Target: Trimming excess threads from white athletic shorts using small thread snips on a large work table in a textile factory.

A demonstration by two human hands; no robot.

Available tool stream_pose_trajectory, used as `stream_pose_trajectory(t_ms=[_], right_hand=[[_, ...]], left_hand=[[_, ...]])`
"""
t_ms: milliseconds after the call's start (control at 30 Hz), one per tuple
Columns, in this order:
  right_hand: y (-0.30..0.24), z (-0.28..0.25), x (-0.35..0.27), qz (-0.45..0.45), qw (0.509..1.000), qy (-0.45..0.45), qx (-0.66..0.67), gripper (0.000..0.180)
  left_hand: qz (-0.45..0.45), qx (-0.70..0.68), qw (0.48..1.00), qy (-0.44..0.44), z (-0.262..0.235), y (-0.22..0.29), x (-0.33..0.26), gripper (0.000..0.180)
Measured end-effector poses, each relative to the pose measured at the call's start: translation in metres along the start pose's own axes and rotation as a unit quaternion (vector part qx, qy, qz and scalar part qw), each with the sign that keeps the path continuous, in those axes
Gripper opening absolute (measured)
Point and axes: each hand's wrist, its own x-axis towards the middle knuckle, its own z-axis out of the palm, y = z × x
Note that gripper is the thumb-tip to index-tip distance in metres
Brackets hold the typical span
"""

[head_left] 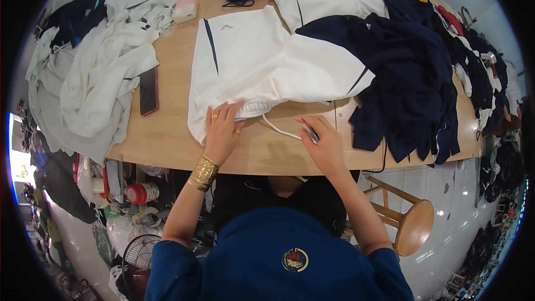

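White cotton shorts [262, 61] lie near the worktop's [167, 134] front edge; my left hand [223, 128] presses flat on their waistband, my right hand [323, 142] pinches the white drawstring [278, 129].

Both bare forearms reach forward from rolled blue sleeves — the left hand [222, 128], a gold cuff at its wrist and a ring on one finger, lies palm down with fingers spread, while the right hand [323, 144] pinches its fingertips together, knuckles up.
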Motion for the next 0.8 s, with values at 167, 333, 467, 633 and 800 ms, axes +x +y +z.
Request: stream_pose_trajectory(t_ms=[167,333,467,633,800], right_hand=[[0.024,0.041,0.023,0.034,0.996,0.043,0.065,0.042],[-0.014,0.049,0.030,0.022,0.992,0.096,0.076,0.045],[-0.007,0.039,0.029,0.009,1.000,0.025,0.009,0.029],[-0.024,0.010,0.025,0.110,0.973,-0.077,0.189,0.021],[-0.037,-0.013,0.012,0.120,0.948,-0.132,0.265,0.018]], left_hand=[[0.018,-0.088,0.995,-0.043,-0.008,0.001,0.016,0.036],[0.034,-0.192,0.981,0.008,-0.029,0.014,0.010,0.037],[0.035,-0.192,0.981,0.018,-0.050,0.020,0.001,0.044],[0.014,-0.266,0.964,-0.021,-0.068,0.044,-0.003,0.043],[-0.078,-0.522,0.840,-0.128,-0.066,0.054,0.003,0.048]])
